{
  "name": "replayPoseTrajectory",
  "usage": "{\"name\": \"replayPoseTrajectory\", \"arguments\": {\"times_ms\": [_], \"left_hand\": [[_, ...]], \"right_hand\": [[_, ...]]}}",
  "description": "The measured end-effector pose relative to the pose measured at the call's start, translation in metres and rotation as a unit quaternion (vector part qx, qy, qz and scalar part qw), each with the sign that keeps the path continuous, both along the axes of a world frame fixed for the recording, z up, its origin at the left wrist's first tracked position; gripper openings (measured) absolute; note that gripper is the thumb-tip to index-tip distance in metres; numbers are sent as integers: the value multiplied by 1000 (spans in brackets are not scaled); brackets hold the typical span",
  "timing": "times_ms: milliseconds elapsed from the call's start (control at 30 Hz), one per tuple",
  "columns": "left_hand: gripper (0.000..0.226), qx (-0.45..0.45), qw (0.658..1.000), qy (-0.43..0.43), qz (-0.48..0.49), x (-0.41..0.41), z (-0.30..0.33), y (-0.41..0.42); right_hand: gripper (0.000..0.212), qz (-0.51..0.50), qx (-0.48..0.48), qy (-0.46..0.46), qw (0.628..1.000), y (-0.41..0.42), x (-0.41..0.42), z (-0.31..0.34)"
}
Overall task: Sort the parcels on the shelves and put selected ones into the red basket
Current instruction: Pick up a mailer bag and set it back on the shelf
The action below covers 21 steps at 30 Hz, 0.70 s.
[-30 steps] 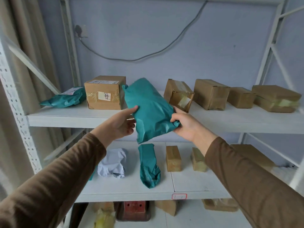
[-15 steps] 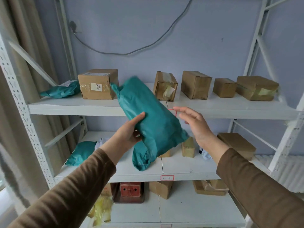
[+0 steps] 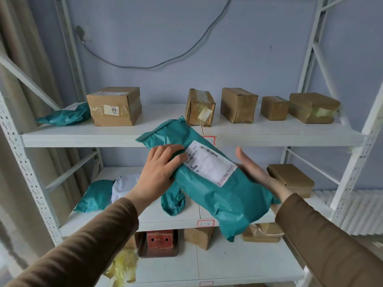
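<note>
A long teal plastic mailer parcel [image 3: 209,195] is held in front of the shelves, tilted down to the right, with its white shipping label [image 3: 210,163] facing me. My left hand [image 3: 159,172] grips its upper left part, fingers spread over the top face beside the label. My right hand [image 3: 255,172] lies palm up under the parcel's right side, fingers straight, supporting it. No red basket is clearly in view; a red block [image 3: 160,239] on a tray sits on the bottom shelf.
The top shelf [image 3: 83,137] carries a teal mailer [image 3: 64,114] and several cardboard boxes, one marked 09 [image 3: 114,105]. The middle shelf holds teal mailers [image 3: 95,195], a white mailer [image 3: 124,185] and a box [image 3: 292,179]. Curtains hang at left.
The parcel has been turned over so its label faces me. My left hand moved onto its top face and my right hand came under its right side. The view pulled back.
</note>
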<state>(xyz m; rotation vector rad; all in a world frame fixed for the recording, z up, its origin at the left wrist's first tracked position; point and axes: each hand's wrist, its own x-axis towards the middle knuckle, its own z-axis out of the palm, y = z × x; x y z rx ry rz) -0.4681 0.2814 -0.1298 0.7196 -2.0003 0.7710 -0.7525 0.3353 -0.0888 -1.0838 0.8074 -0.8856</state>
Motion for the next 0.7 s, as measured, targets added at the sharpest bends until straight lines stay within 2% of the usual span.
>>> {"name": "replayPoseTrajectory", "arguments": {"times_ms": [100, 200, 267, 300, 333, 400, 433, 467, 500, 600, 700], "left_hand": [[38, 29, 999, 37, 0, 7, -12, -8], [62, 108, 991, 64, 38, 13, -21, -18], [78, 193, 973, 121, 26, 10, -22, -18], [82, 254, 951, 175, -7, 7, -19, -14], [82, 324, 912, 242, -58, 4, -17, -8], [64, 446, 795, 376, -166, -3, -11, 4], [54, 496, 733, 422, -197, -6, -7, 12], [53, 538, 693, 434, -204, -8, -4, 17], [64, 572, 668, 429, -208, -10, -2, 21], [90, 617, 631, 420, -211, -12, 3, 27], [89, 596, 604, 478, -227, -9, 17, 16]], "right_hand": [[64, 53, -61, 75, 994, 1, 15, -4], [68, -29, -150, 119, 981, -5, 41, -3], [76, -83, -215, 154, 961, -8, 53, -6], [80, -103, -240, 167, 951, -10, 56, -8], [80, -123, -258, 171, 943, -13, 57, -11], [77, -154, -266, 152, 939, -19, 60, -11], [73, -165, -254, 130, 944, -22, 62, -11], [68, -177, -232, 102, 951, -27, 64, -10], [63, -187, -207, 68, 958, -32, 67, -10], [49, -217, -159, 0, 963, -53, 79, -3], [40, -216, -123, -39, 968, -77, 95, 12]]}}
